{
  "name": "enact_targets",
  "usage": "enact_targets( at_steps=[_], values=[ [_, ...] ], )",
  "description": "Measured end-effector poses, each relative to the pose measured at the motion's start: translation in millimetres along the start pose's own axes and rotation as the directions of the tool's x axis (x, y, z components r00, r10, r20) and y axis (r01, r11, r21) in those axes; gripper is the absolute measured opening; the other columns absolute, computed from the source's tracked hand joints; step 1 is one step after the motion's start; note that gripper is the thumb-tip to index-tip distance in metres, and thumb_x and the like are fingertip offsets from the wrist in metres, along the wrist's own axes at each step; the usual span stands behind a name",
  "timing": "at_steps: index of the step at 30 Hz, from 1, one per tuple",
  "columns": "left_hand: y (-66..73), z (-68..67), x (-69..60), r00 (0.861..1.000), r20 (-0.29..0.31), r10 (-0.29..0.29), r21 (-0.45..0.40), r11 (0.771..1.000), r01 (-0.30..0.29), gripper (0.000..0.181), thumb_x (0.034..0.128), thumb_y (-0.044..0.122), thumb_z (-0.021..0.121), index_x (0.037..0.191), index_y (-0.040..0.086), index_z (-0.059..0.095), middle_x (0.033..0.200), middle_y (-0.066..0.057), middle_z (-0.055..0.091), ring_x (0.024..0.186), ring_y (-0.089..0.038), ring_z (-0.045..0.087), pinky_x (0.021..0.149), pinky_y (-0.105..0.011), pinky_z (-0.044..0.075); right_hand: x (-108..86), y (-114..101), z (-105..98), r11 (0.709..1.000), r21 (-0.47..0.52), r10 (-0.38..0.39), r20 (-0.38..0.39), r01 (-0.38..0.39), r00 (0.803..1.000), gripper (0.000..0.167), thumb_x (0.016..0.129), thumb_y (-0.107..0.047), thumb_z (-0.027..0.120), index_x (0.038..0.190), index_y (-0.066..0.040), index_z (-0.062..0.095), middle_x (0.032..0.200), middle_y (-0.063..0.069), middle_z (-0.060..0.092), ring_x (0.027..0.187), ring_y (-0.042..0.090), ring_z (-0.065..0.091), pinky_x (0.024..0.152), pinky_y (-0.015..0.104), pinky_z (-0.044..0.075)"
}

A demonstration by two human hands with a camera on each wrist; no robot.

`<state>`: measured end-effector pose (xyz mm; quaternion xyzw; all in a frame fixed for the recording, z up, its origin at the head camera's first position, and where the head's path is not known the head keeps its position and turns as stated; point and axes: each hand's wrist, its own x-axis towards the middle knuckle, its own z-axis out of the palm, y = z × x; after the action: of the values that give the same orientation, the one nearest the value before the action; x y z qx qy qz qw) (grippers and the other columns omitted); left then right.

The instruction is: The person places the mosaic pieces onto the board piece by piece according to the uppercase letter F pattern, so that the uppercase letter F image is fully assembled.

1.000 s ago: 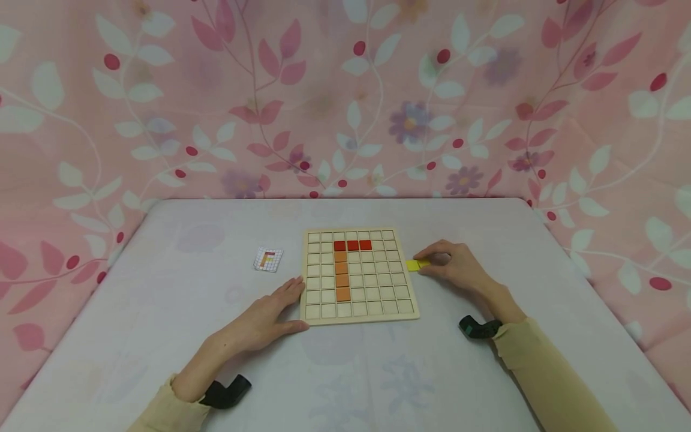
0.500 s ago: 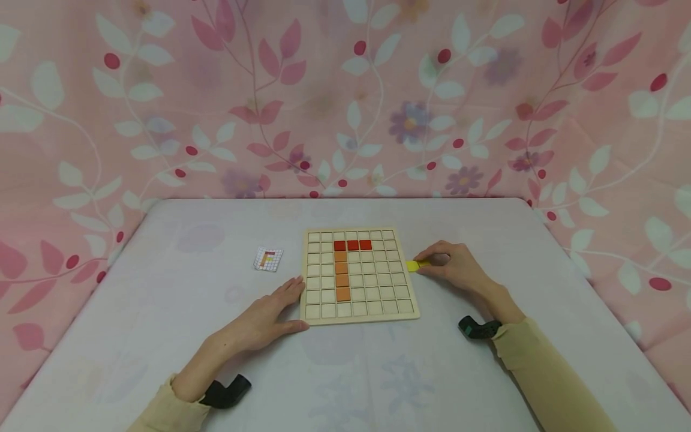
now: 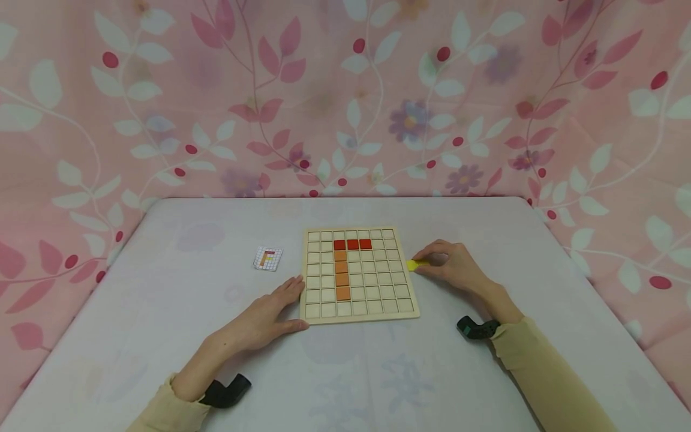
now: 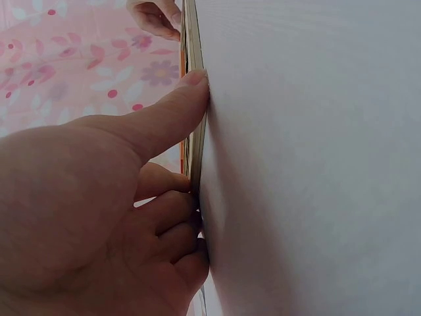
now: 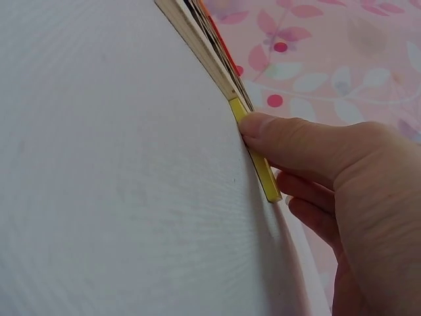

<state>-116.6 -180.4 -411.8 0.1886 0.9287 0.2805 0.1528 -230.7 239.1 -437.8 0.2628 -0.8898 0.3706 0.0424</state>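
Observation:
A square wooden grid board [image 3: 383, 318] lies flat on the table. On it, a row of red tiles [image 3: 352, 245] sits above a column of orange tiles [image 3: 342, 279]. My left hand [image 3: 256, 321] rests at the board's left edge, its thumb touching the near left corner. The left wrist view shows that thumb [image 4: 177, 112] against the board's side. Beyond the right edge, my right hand [image 3: 456, 267] pinches a yellow strip-like tile [image 5: 263, 172] between thumb and fingers. One end of it meets the board's edge; part is hidden under the fingers.
A small pattern card [image 3: 268, 258] with a coloured grid lies left of the board. The white cloth-covered table [image 3: 356, 378] ends at a pink floral curtain [image 3: 345, 108]. Black wrist devices sit on both wrists.
The right hand's fingers have shifted very slightly to the left over the yellow tile, covering a little more of it. The left hand and the board have stayed in place.

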Motion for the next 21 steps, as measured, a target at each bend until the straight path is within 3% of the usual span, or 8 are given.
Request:
enact_targets(
  at_steps=[21],
  values=[
    [0.8, -0.8, -0.7, 1.0, -0.002, 0.009, -0.009, 1.0, -0.009, 0.084, 0.0928, 0.041, 0.069, 0.157, 0.004, 0.03, 0.166, -0.01, 0.022, 0.154, -0.031, 0.017, 0.116, -0.063, 0.023, 4.6, -7.8, -5.2, 1.0, -0.009, -0.004, -0.033, 0.004, 0.999, 0.022, 0.077, -0.018, 0.087, 0.098, -0.018, 0.079, 0.099, -0.004, 0.073, 0.103, 0.02, 0.065, 0.096, 0.046, 0.045]
  ],
)
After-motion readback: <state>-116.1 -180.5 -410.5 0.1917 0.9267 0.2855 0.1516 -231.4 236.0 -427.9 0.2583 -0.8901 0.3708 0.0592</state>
